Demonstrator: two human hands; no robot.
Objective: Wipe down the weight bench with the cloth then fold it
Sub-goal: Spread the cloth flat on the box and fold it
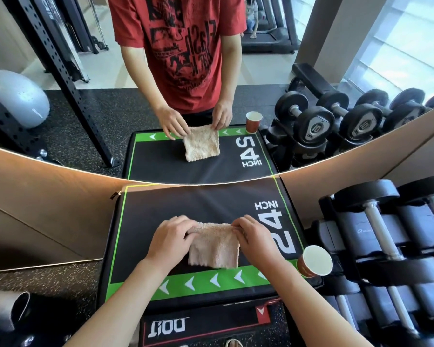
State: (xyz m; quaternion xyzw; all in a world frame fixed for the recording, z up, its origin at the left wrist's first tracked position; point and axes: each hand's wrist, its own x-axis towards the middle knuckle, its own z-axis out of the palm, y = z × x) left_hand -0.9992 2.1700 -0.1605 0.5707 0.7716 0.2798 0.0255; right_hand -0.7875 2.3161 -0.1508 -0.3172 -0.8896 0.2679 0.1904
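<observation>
The beige cloth (214, 246) lies folded into a small square on the black padded box (140, 221), nearer its front edge with the green arrow band than the back edge against the mirror (60, 116), and roughly midway between its left and right sides. The left hand (171, 240) pinches the cloth's far left corner with curled fingers, and the right hand (254, 236) pinches the far right corner the same way. A paper cup (313, 261) stands at the box's front right corner, just beside the dumbbell rack (386, 246), and the mirror repeats the scene.
</observation>
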